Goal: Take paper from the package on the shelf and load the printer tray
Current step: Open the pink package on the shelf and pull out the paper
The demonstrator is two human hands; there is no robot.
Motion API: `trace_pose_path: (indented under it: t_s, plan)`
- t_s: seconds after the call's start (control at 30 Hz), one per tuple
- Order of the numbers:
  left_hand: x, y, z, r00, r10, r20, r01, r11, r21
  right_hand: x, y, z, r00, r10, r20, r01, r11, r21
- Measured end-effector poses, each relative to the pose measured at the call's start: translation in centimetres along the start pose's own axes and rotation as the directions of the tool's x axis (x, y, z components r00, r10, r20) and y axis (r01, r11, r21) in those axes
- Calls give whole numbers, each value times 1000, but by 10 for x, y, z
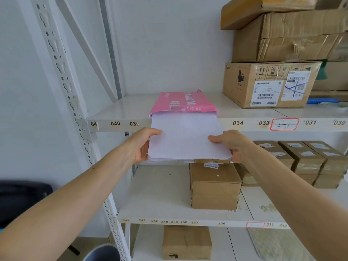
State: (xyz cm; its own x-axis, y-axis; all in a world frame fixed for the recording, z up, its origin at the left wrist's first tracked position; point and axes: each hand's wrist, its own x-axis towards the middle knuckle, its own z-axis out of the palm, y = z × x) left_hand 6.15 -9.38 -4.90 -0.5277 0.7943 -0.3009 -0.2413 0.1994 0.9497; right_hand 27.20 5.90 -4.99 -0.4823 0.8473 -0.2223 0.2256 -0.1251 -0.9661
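A pink A4 paper package (183,102) lies on the upper shelf (116,108), its torn end facing me. A stack of white paper (186,136) sticks out of that end, past the shelf's front edge. My left hand (141,146) grips the stack's left side, thumb on top. My right hand (232,146) grips its right side the same way. The far end of the stack is still inside the wrapper. No printer is in view.
Taped cardboard boxes (271,83) are piled at the upper shelf's right. On the lower shelf (156,194) a brown box (214,185) sits under the paper, with several smaller boxes (308,161) to the right. A white perforated upright (62,72) stands left. A bin (102,253) is on the floor.
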Motion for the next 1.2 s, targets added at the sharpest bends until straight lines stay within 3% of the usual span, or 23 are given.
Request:
trace_pose_path:
  t_s: [0.23,0.53,0.7,1.2]
  plan:
    - [-23,-21,16,994,55,-91,-57,998,-15,-30,21,-12,996,63,62,-64,998,18]
    - [-63,-49,19,988,-10,-156,16,999,35,-50,36,-14,987,52,152,-69,991,111]
    - [-78,-67,21,987,-10,-159,22,997,73,-66,55,-5,998,-64,12,65,996,-57]
    - [-132,-102,53,984,141,-109,-117,973,201,-137,106,-23,940,-232,-252,219,972,-80]
